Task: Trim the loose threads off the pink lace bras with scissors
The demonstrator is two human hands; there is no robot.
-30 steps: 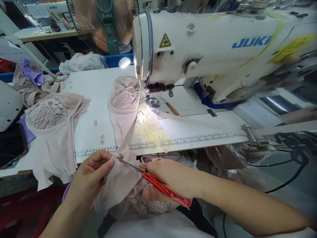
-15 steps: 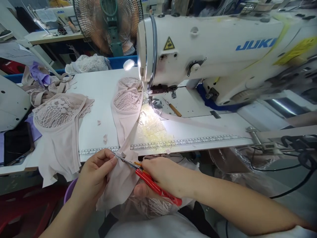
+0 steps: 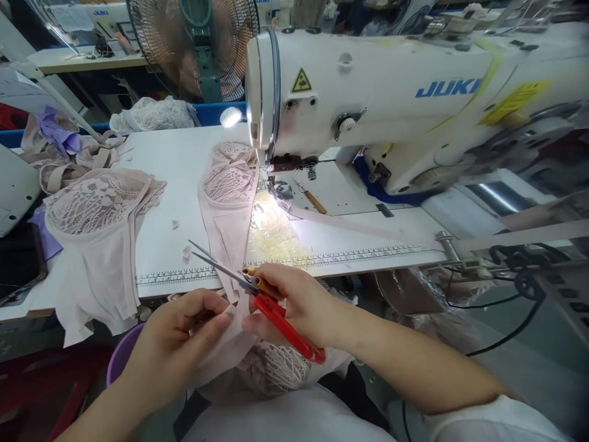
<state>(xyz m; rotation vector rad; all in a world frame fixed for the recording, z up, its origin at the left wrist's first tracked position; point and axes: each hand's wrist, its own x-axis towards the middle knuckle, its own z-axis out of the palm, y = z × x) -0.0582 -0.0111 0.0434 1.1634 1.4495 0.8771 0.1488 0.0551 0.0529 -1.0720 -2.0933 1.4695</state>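
Pale pink lace fabric [image 3: 230,184] runs from under the sewing machine's needle down over the table edge toward my lap. My left hand [image 3: 184,344] is closed, pinching the edge of this fabric between thumb and fingers below the table's front edge. In my right hand [image 3: 294,301] is a pair of scissors [image 3: 288,328] with red and orange handles. Their slightly parted blades point up and left, above the fabric and apart from my left fingers. My right fingertips are close to the fabric by the left hand; whether they grip it too I cannot tell.
A white sewing machine [image 3: 350,92] stands at the right, a wooden-handled awl [image 3: 313,197] on its bed. Stacked lace pieces [image 3: 99,233] hang over the table's left front edge. A ruler strip [image 3: 340,259] lines the front. Behind are a fan [image 3: 197,49] and a white lace pile [image 3: 154,116].
The scissors have lifted off the fabric near my left fingers, and their blades have parted. My left hand has shifted slightly right and down, still pinching the fabric. The whole view has shifted a little.
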